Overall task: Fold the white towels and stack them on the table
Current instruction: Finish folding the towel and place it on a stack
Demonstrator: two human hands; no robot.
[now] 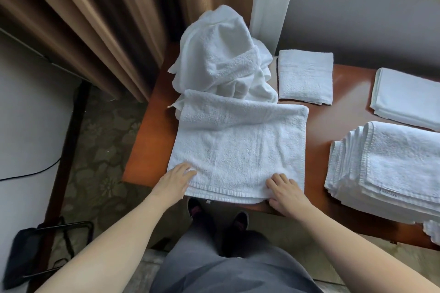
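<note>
Folded white towel (238,150) flat at table (319,131) edge; unfolded heap (221,54) behind; stack (390,164) right.

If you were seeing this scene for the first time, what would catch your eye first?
Probably the white towel spread at the table's near edge, with the left hand and right hand resting on its near corners. Right behind it a heap of unfolded towels rises by the curtain. At the right sits a neat stack of folded ones.
</note>
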